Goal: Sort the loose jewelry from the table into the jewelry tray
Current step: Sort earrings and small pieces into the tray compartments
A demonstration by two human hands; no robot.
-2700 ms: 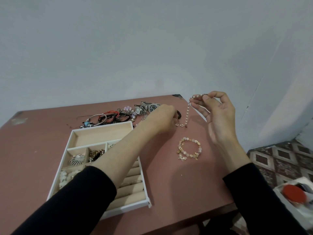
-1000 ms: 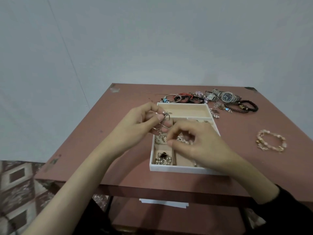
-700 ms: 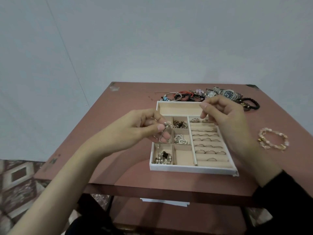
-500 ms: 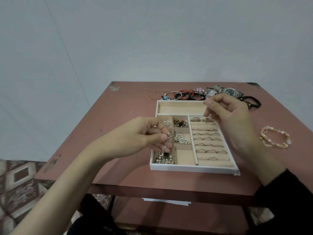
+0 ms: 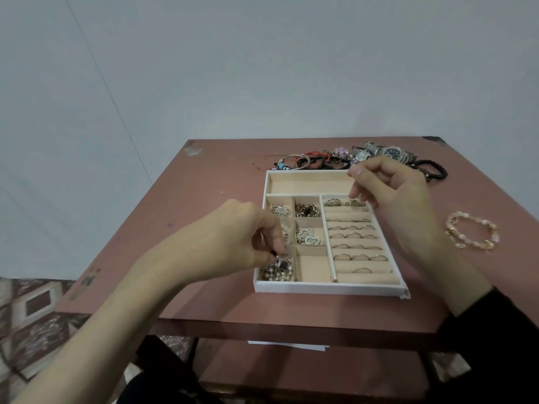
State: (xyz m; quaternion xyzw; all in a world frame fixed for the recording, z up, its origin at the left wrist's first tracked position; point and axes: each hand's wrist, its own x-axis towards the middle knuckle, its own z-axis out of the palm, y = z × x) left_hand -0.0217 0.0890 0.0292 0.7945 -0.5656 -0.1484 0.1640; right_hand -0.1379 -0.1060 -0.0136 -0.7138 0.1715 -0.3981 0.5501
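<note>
Black sleeve (image 5: pixel 493 330), bare forearms, bare hands

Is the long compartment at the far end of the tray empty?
Empty: the long compartment of the tray shows only bare beige lining.

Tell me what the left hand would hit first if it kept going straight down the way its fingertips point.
Most likely the pile of pearl beads in the near-left compartment of the jewelry tray. The left hand pinches a small piece just above them; depth is uncertain.
</note>
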